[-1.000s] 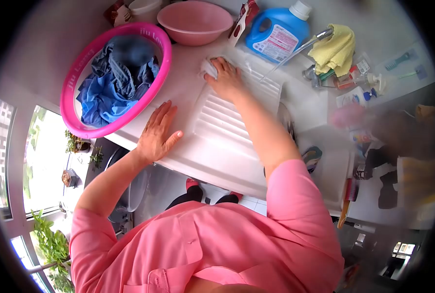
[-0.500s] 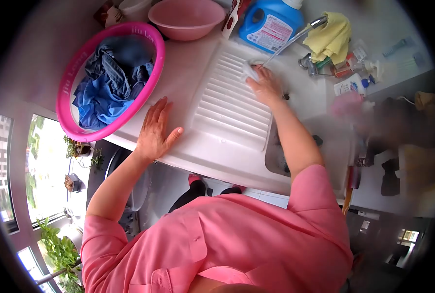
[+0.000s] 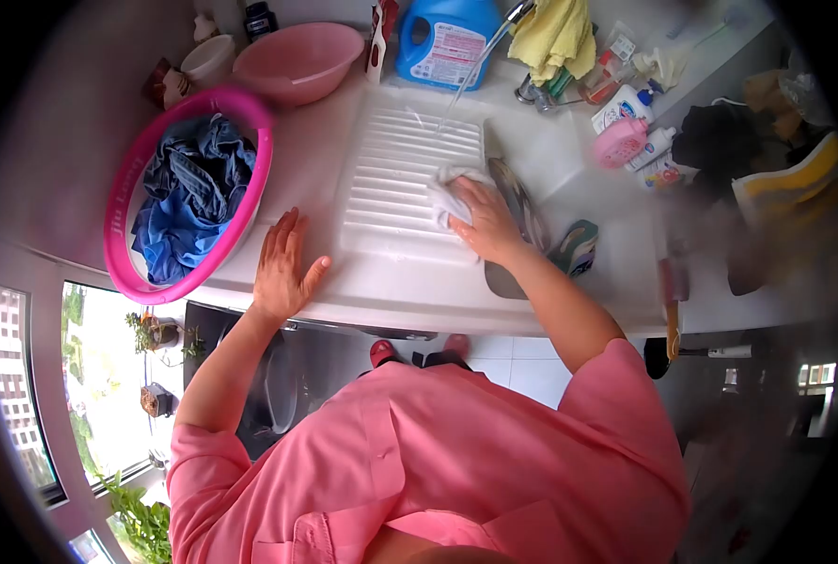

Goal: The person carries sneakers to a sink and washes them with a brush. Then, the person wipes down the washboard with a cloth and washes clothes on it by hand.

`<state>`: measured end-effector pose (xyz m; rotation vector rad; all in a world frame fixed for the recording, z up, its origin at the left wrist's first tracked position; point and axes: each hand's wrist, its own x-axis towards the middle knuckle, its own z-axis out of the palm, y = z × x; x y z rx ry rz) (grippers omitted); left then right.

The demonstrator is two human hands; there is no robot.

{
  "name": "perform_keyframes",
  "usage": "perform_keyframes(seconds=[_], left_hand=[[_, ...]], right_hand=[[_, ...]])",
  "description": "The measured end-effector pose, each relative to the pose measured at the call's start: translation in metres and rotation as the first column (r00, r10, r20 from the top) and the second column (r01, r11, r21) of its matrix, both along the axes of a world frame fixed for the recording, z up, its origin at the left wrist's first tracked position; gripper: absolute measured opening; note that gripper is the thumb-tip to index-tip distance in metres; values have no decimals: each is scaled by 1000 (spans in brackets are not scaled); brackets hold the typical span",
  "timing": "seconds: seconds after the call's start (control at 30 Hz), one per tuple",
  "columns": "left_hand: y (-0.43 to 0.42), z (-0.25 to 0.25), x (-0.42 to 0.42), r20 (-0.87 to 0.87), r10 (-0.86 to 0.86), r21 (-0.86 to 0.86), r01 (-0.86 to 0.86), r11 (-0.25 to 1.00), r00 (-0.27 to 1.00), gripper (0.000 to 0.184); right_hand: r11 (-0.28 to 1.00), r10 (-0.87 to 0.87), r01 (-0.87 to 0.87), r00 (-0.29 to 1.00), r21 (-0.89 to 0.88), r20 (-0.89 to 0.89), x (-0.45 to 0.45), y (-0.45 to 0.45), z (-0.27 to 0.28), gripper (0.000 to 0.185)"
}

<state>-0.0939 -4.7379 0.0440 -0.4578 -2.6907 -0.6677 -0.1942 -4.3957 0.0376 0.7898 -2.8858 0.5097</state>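
Observation:
My right hand [image 3: 485,221] presses a wet white cloth [image 3: 445,202] onto the right side of the ridged washboard [image 3: 391,179], beside the sink basin. The fingers are closed over the cloth. A thin stream of water runs from the faucet [image 3: 494,42] onto the board's upper right part. My left hand [image 3: 285,268] lies flat on the white countertop, fingers and thumb stretched out, holding nothing. It rests between the washboard and a pink-rimmed basket [image 3: 265,155] of blue clothes [image 3: 198,179].
Behind the board stand a pink basin [image 3: 301,61] and a blue detergent jug [image 3: 447,42]. A yellow cloth [image 3: 555,38] hangs by the faucet. Slippers [image 3: 574,246] lie in the sink basin. Several bottles [image 3: 621,141] and a wooden-handled brush [image 3: 673,301] are on the right.
My right hand has drawn the cloth from the washboard's upper right corner down toward me. The left hand stays flat on the counter. The camera view has shifted, showing more of the sink.

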Motion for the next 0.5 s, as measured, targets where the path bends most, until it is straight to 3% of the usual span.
perform_keyframes(seconds=[0.03, 0.1, 0.2, 0.33, 0.4, 0.5], left_hand=[[2, 1, 1, -8, 6, -32, -6, 999, 1000, 69], [1, 3, 3, -23, 17, -72, -19, 997, 1000, 69], [2, -2, 1, 45, 25, 53, -28, 998, 999, 70], [3, 0, 1, -24, 49, -63, -50, 997, 999, 68], [4, -1, 2, -3, 81, -76, -81, 994, 997, 67], [1, -4, 1, 36, 126, -120, -121, 985, 991, 66]], right_hand=[[993, -87, 90, 995, -81, 47, -7, 6, -6, 52], [998, -52, 50, 998, -46, -31, -31, 1, -9, 50], [968, -231, 225, 971, 111, 51, -59, -32, 18, 53], [985, -153, 145, 985, 94, 86, -116, -55, 17, 54], [960, -263, 259, 965, 104, 21, -140, -72, 12, 53], [968, -252, 251, 966, 29, 50, -163, -103, 10, 52]])
